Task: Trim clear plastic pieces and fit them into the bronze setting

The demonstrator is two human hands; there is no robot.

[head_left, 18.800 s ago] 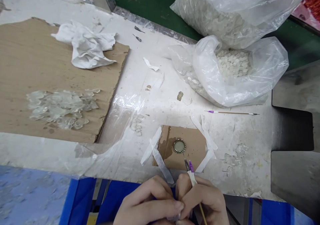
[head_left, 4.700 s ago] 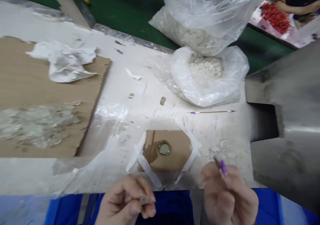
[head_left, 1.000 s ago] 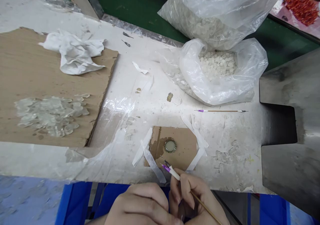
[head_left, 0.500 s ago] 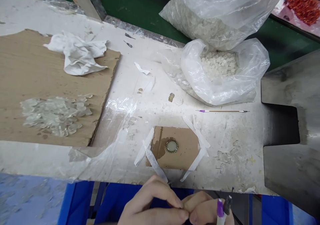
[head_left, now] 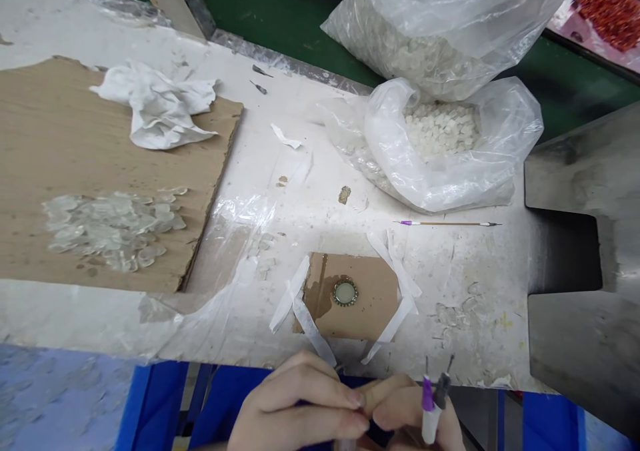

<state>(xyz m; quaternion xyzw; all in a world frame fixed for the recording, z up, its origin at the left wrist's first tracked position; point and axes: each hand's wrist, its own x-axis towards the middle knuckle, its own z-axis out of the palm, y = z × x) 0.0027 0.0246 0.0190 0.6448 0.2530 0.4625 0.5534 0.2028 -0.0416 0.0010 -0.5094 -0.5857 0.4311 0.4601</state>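
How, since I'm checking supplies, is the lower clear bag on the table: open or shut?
Open: the lower bag has its mouth spread wide, and white pieces show inside, uncovered.

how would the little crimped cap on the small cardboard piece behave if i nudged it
The cap lies flat, so it would probably slide rather than roll. It looks shiny and metallic, so likely stiff. The dark, wet-looking stain beside it on the cardboard hints it might hold liquid that could slop out.

Held piece (head_left: 345,445) — mostly hidden, upper bag (head_left: 425,54) cropped
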